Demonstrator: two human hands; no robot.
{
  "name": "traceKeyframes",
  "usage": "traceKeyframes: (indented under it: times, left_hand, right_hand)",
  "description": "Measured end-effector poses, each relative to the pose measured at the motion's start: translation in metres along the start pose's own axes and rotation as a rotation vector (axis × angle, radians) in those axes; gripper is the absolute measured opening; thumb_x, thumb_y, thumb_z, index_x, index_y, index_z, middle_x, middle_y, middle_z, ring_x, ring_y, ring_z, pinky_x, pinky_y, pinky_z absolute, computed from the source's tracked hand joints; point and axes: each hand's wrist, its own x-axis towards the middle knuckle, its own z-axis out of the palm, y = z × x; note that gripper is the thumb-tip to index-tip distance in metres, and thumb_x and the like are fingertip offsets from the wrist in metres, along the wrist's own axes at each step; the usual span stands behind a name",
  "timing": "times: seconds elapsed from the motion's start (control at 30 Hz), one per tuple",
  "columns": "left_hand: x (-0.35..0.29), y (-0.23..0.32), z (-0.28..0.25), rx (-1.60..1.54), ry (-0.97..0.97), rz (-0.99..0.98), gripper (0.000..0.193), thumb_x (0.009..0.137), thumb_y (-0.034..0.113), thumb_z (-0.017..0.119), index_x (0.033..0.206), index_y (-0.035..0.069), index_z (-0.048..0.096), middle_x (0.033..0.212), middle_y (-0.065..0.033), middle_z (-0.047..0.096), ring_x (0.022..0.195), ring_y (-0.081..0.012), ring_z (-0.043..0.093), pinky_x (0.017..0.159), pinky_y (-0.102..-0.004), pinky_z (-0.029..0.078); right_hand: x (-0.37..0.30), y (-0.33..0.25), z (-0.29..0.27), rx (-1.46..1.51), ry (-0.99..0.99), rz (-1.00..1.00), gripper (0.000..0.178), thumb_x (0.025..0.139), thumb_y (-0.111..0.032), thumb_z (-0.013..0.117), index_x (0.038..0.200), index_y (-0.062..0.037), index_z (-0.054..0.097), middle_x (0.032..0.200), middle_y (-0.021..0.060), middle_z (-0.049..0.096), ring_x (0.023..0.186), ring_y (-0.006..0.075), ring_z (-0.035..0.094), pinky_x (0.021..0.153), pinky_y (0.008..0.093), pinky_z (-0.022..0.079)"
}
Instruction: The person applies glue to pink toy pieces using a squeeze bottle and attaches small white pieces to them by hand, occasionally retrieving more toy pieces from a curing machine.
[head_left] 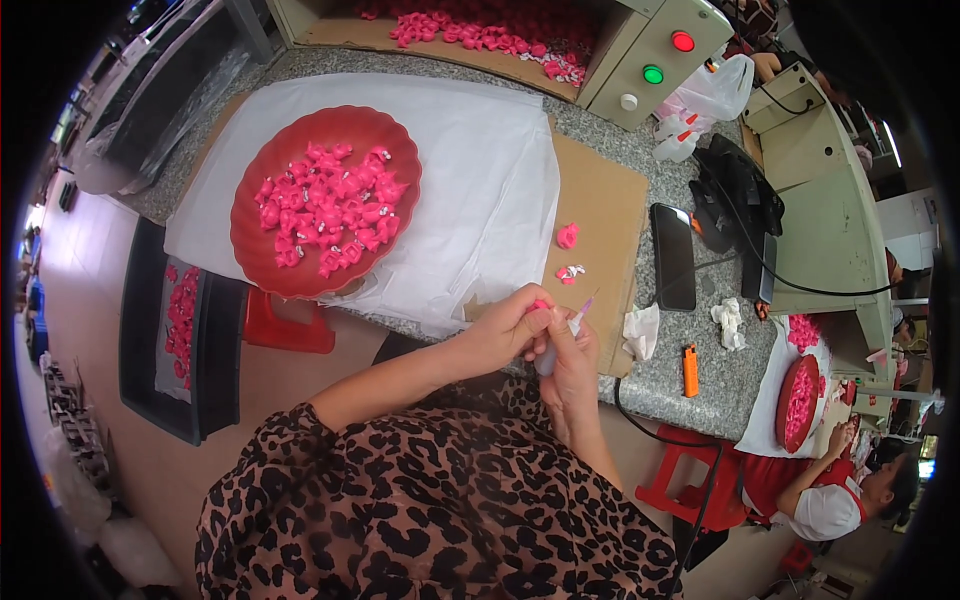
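Observation:
My left hand point(503, 328) is closed, pinching a small pink piece point(539, 305) between thumb and fingertips. Against it, my right hand point(574, 375) grips a small translucent squeeze bottle point(546, 361) with a thin needle tip pointing up. Most of the bottle is covered by my fingers. Just beyond the hands, one pink figurine point(568, 236) and another pink-and-white one point(570, 274) lie on a brown cardboard sheet point(608, 205). To the left, a scalloped red tray point(247, 235) on white paper point(480, 180) carries many small pink figurines point(335, 205).
A black phone point(673, 258), crumpled tissue point(641, 330) and an orange lighter point(690, 370) lie right on the granite worktop. A machine with coloured buttons point(653, 74) stands behind. A dark bin point(215, 350) sits at left. A co-worker point(825, 500) works at far right.

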Motion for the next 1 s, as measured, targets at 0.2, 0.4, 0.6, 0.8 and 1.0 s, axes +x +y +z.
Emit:
traceKeyframes:
  times: [0.2, 0.4, 0.6, 0.8, 1.0]
  left_hand:
    - [0.001, 0.002, -0.007, -0.103, -0.095, -0.032, 0.018, 0.09, 0.021, 0.036, 0.1, 0.005, 0.038, 0.065, -0.0018, 0.045, 0.056, -0.007, 0.043, 0.05, -0.0203, 0.037]
    - [-0.004, 0.002, -0.01, 0.05, -0.103, 0.054, 0.021, 0.09, 0.021, 0.036, 0.107, 0.008, 0.036, 0.07, -0.0019, 0.045, 0.053, -0.0059, 0.039, 0.045, -0.0181, 0.032]
    - [-0.01, 0.0, -0.011, -0.286, -0.108, -0.128, 0.024, 0.091, 0.03, 0.031, 0.1, 0.009, 0.037, 0.067, -0.0014, 0.042, 0.05, -0.0056, 0.036, 0.041, -0.0166, 0.028]
    - [-0.012, -0.003, -0.012, -0.443, -0.154, -0.135, 0.032, 0.09, 0.038, 0.028, 0.098, 0.009, 0.038, 0.065, -0.0011, 0.04, 0.048, -0.0061, 0.036, 0.041, -0.0163, 0.028]
    - [-0.027, 0.036, -0.03, 0.347, 0.367, 0.076, 0.023, 0.088, 0.023, 0.039, 0.1, 0.004, 0.045, 0.079, -0.0049, 0.048, 0.067, -0.0126, 0.045, 0.059, -0.0213, 0.037]
  right_hand:
    - [0.001, -0.005, 0.002, 0.053, 0.006, 0.039, 0.02, 0.084, -0.024, 0.05, 0.078, -0.0044, 0.052, 0.057, 0.0014, 0.048, 0.049, 0.0092, 0.045, 0.044, 0.0201, 0.038]
    - [-0.002, -0.007, 0.004, 0.028, 0.096, 0.069, 0.021, 0.081, -0.024, 0.054, 0.074, -0.0045, 0.052, 0.06, 0.0023, 0.051, 0.047, 0.0079, 0.045, 0.042, 0.0192, 0.037]
    - [-0.006, -0.014, 0.0, 0.067, 0.057, 0.078, 0.015, 0.08, -0.018, 0.056, 0.073, -0.0048, 0.052, 0.059, 0.0019, 0.05, 0.046, 0.0077, 0.045, 0.04, 0.0192, 0.036]
    - [-0.009, -0.015, 0.003, 0.077, 0.024, 0.074, 0.014, 0.08, -0.016, 0.056, 0.073, -0.0041, 0.053, 0.059, 0.0021, 0.05, 0.046, 0.008, 0.045, 0.041, 0.0195, 0.036]
    - [-0.007, -0.02, -0.006, 0.019, 0.031, 0.136, 0.017, 0.081, -0.019, 0.051, 0.076, -0.0032, 0.051, 0.058, 0.0036, 0.048, 0.047, 0.0105, 0.045, 0.041, 0.0232, 0.038]
